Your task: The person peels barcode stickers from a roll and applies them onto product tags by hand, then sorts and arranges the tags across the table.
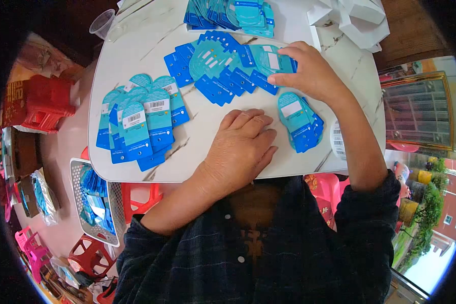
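Note:
Fingertips and thumb of my right hand (309, 71) are spread apart at the right end of a fanned row of teal-and-blue cards (213, 58). They are over or touching a card with a white label (271, 60); a firm grip is not visible. My left hand (240, 144) lies palm down on the white marbled table (202, 137), fingers loosely extended, with nothing seen in it. Between my right forearm and left hand sits a small stack of the same cards (299, 121). Left of my left hand is a larger overlapping pile of barcoded cards (137, 119).
More cards (230, 14) stand packed at the table's far edge, beside white boxes (357, 20). A clear plastic cup (102, 23) is at the far left corner. Barcode stickers (338, 142) lie by my right forearm. A card-filled basket (117, 202) and red stools (91, 253) are below left.

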A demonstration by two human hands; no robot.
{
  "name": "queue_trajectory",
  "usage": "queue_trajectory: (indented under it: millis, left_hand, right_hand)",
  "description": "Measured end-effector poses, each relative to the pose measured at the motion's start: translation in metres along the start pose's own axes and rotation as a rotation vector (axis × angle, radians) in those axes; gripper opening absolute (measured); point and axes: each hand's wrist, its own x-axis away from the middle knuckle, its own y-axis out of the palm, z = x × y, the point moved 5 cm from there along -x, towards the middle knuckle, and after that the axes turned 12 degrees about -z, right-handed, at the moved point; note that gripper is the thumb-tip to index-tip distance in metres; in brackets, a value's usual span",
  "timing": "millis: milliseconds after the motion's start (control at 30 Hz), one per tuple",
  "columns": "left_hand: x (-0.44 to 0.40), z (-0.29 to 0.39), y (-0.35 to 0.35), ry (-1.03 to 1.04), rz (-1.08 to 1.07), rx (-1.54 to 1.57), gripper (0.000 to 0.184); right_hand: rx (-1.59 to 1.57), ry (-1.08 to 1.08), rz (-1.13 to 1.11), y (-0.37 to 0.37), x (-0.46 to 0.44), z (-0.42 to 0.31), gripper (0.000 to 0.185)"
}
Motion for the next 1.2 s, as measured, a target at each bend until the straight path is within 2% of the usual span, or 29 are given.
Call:
queue_trajectory:
  millis: [267,400,600,767,933,1067,1100,1200]
  left_hand:
    - [-0.001,0.000,0.000,-0.006,-0.014,0.005,0.025]
    - [0.000,-0.001,0.000,-0.002,-0.010,0.016,0.025]
    - [-0.001,0.000,-0.001,-0.011,-0.019,0.017,0.026]
    - [-0.001,-0.001,0.001,-0.006,-0.010,0.017,0.026]
    - [-0.001,-0.001,-0.001,-0.005,0.003,0.020,0.027]
    - [0.000,-0.003,-0.004,0.010,0.033,0.088,0.035]
    - [0.001,-0.003,-0.005,0.005,0.033,0.089,0.035]
    - [0.006,-0.011,-0.017,-0.099,0.209,0.497,0.041]
  right_hand:
    - [-0.048,0.039,0.011,-0.003,0.005,0.010,0.040]
    - [-0.089,-0.048,0.078,-0.008,0.007,0.011,0.031]
    - [-0.102,0.011,0.058,-0.018,0.008,0.014,0.029]
    - [0.056,-0.040,0.148,-0.022,0.009,0.018,0.026]
    - [-0.052,-0.049,0.233,-0.025,0.020,0.019,0.022]
    - [-0.396,-0.073,0.248,-0.036,0.050,-0.002,0.019]
    - [-0.398,-0.074,0.244,-0.039,0.059,-0.009,0.019]
    - [-0.664,-0.087,0.120,-0.039,0.086,-0.035,0.016]
